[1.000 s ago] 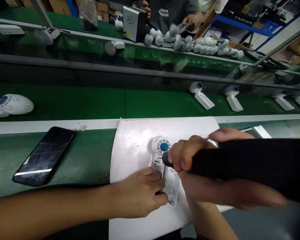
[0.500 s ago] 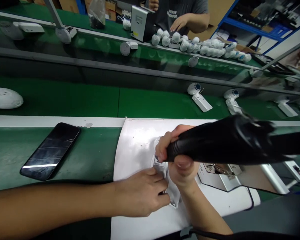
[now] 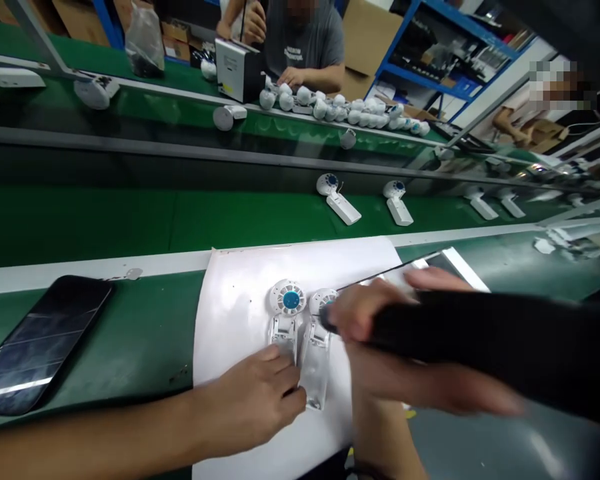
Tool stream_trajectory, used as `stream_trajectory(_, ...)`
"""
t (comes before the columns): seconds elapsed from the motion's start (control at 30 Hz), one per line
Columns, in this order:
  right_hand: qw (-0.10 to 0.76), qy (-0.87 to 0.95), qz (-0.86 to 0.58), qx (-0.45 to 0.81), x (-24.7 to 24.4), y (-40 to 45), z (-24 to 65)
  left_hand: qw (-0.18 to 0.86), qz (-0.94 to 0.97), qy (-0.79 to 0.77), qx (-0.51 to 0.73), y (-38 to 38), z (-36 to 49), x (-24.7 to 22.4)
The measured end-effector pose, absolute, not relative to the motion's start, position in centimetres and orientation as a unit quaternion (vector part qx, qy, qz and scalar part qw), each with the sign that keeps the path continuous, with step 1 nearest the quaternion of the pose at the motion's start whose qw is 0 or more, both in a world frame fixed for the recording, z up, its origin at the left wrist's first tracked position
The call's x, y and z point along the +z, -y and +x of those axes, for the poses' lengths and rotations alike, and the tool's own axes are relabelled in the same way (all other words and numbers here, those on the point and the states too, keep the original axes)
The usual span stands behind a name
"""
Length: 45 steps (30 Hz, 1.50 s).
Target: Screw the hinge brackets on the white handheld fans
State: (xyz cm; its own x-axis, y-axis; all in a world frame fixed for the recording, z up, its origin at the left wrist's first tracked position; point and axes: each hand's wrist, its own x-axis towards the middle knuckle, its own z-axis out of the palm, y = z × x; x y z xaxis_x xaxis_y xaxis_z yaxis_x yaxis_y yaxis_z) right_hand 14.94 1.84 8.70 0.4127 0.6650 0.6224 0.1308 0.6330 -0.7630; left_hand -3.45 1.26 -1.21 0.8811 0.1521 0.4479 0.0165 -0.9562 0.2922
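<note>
Two white plastic housings lie side by side on a white sheet (image 3: 230, 333). Each has a round head and a long, shallow lower part. The left housing (image 3: 283, 327) has a blue disc in its head; my left hand (image 3: 260, 400) is closed over its lower end, fingers curled by the second housing's edge. My right hand (image 3: 375, 320), blurred by motion, grips a thick black tool (image 3: 450, 340) that looks like an electric screwdriver. Its dark tip is by the head of the right housing (image 3: 316, 367), partly covering it. Whether the tip touches is unclear.
A black phone (image 3: 45, 340) lies on the green bench at left. Similar white housings (image 3: 343, 207) rest on the green strip beyond the white rail. Behind the glass-like divider, a person (image 3: 305, 53) sits near a metal box (image 3: 237, 70) and rows of white round parts (image 3: 350, 110).
The view has shifted, with the phone now farther left. My right hand and tool no longer cover the housings, so both heads show. My left hand stays at the housings' lower part.
</note>
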Motion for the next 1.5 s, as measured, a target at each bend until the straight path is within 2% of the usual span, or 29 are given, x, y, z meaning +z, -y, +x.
stream_trajectory(0.1,0.781,0.434,-0.448,-0.030,10.8,0.2,18.8,0.133,0.963,-0.045,0.231,-0.9,-3.6,-1.3)
stream_trajectory(0.2,0.770,0.410,-0.485,-0.068,10.9,0.6,21.7,0.129,0.963,-0.041,0.232,-0.8,-3.7,-1.3)
stream_trajectory(0.4,0.758,0.427,-0.493,-0.010,10.2,0.3,21.7,0.143,0.960,-0.046,0.236,-1.0,-3.5,-1.0)
stream_trajectory(0.57,0.739,0.488,-0.428,0.180,9.9,0.8,18.1,0.135,0.962,-0.047,0.233,-1.1,-3.6,-1.2)
stream_trajectory(0.67,0.758,0.460,-0.394,0.243,9.4,-0.4,15.2,0.132,0.962,-0.049,0.234,-1.2,-3.6,-1.2)
stream_trajectory(0.93,0.767,0.436,-0.368,0.294,7.6,-3.4,13.3,0.121,0.958,-0.055,0.254,-1.0,-3.2,-1.1)
stream_trajectory(1.2,0.728,0.470,-0.340,0.364,6.4,-3.9,13.0,0.123,0.960,-0.053,0.245,-1.1,-3.3,-1.1)
stream_trajectory(1.5,0.721,0.491,-0.338,0.353,4.4,-3.5,12.3,0.144,0.959,-0.047,0.239,-1.0,-3.4,-1.6)
